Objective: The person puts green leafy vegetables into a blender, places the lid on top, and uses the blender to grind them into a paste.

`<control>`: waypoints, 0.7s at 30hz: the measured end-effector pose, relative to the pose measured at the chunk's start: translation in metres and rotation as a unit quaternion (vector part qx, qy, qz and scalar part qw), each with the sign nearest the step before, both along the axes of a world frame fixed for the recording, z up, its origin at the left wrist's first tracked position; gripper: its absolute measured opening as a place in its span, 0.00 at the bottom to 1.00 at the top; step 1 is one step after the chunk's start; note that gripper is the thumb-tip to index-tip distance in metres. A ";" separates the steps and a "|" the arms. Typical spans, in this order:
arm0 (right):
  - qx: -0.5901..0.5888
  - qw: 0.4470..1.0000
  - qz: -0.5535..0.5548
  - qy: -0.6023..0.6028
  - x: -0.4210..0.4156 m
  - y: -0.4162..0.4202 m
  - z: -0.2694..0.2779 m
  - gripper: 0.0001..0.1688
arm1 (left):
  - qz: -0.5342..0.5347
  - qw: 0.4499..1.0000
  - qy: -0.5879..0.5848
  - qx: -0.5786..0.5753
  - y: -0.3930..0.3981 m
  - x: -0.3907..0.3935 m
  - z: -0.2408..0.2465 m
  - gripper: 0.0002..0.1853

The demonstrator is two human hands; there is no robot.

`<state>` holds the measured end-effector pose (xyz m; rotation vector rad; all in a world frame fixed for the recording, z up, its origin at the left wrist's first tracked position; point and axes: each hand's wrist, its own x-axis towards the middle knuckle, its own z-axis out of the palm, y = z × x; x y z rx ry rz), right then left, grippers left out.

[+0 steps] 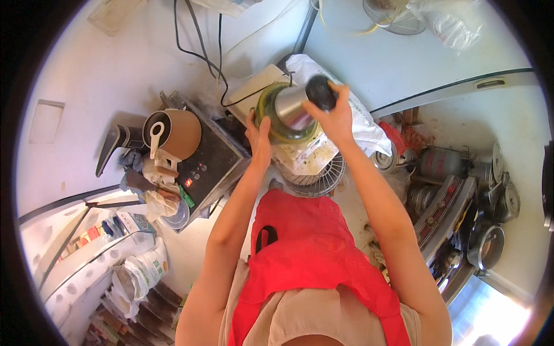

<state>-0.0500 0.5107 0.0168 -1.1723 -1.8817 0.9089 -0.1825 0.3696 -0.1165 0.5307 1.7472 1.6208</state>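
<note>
My right hand (335, 114) grips the black cap (320, 93) of a brushed-steel cylinder, which looks like the motor head (291, 106) of an electric food chopper. The head is tilted over a clear bowl (269, 101) with a greenish-yellow look, slightly blurred. My left hand (260, 138) presses against the near left side of that bowl. Whether the head is seated on the bowl or apart from it I cannot tell. Beneath is a pale, flat-topped surface (309, 158) spotted with yellowish residue. A black cord (246, 98) runs to the bowl from the left.
A round wire guard (324, 179) sits below the pale surface. To the left, a black cooktop (210, 166) holds a brown pot (184, 132) and cloths. A white plastic sack (368, 127) lies behind my right hand. At right stand a gas stove (441, 216) and a steel pot (487, 248).
</note>
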 end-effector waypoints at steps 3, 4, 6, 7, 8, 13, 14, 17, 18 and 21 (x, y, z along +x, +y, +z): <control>-0.009 0.999 0.025 -0.047 -0.017 -0.001 0.006 0.42 | 0.026 0.997 -0.069 0.020 0.009 -0.010 -0.009 0.45; 0.032 0.997 0.056 -0.032 -0.010 -0.006 -0.006 0.42 | 0.034 0.993 -0.103 0.038 0.005 -0.004 -0.007 0.44; 0.040 0.995 0.083 -0.024 -0.010 -0.014 -0.008 0.41 | 0.049 0.974 -0.204 0.086 -0.001 0.008 0.005 0.42; 0.035 0.994 0.089 -0.051 -0.014 -0.017 0.001 0.40 | 0.052 0.954 -0.275 0.109 -0.010 0.016 0.010 0.42; 0.030 0.992 0.101 -0.072 -0.030 -0.021 0.014 0.40 | 0.053 0.934 -0.341 0.091 -0.014 0.010 -0.014 0.40; 0.064 0.981 0.128 -0.132 -0.058 -0.008 0.019 0.43 | 0.106 0.924 -0.367 -0.013 -0.003 0.021 -0.018 0.43; 0.075 0.978 0.133 -0.140 -0.052 -0.017 0.016 0.42 | 0.109 0.926 -0.362 0.003 -0.008 0.019 -0.020 0.43; 0.040 0.989 0.093 -0.103 -0.049 -0.008 0.018 0.42 | 0.051 0.930 -0.361 0.046 -0.002 0.008 -0.001 0.45; 0.020 0.991 0.082 -0.107 -0.055 0.001 0.023 0.42 | 0.037 0.923 -0.383 0.020 0.007 -0.002 0.014 0.45; -0.031 0.994 0.082 -0.064 -0.064 0.002 0.026 0.42 | 0.029 0.922 -0.383 -0.037 0.006 -0.010 0.022 0.46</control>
